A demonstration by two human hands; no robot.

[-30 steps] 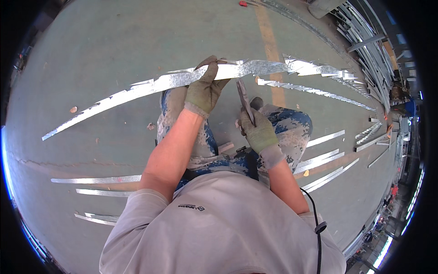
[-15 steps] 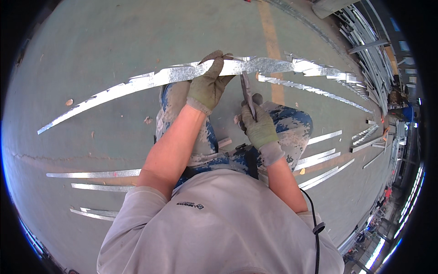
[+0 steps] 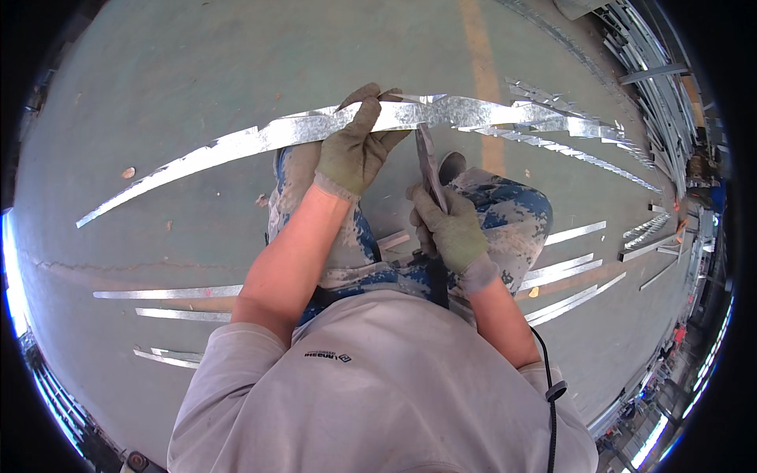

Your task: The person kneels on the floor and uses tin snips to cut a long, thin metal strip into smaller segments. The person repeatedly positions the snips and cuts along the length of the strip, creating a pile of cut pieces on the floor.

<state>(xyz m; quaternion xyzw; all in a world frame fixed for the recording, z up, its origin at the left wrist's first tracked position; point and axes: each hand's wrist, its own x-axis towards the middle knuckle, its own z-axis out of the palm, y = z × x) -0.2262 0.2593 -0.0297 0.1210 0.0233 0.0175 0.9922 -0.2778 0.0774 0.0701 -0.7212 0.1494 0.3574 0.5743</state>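
A long, shiny galvanized metal strip point(image 3: 300, 128) with notches and bent tabs along its far edge spans the view in front of me. My left hand point(image 3: 352, 150), in a grey-green work glove, is closed around it near the middle, thumb on the near face and fingers behind. My gloved right hand point(image 3: 451, 225) is wrapped round a dark, narrow plier-like hand tool point(image 3: 426, 154). The tool's tip meets the strip's near edge, just right of my left hand. Its lower part is hidden in my palm, so its exact kind cannot be made out.
Notched metal strips point(image 3: 568, 159) lie on the floor at right, under and beyond the held strip. Flat strips point(image 3: 169, 294) lie left of me, with more strips point(image 3: 561, 270) right of my knee. Long metal sections point(image 3: 650, 102) are piled at far right. A yellow line point(image 3: 482, 55) crosses the floor.
The floor and the things on it have shifted slightly right in view. My right hand's grip on the tool looks a little changed, while its tip stays at the strip's edge. My left hand keeps its hold.
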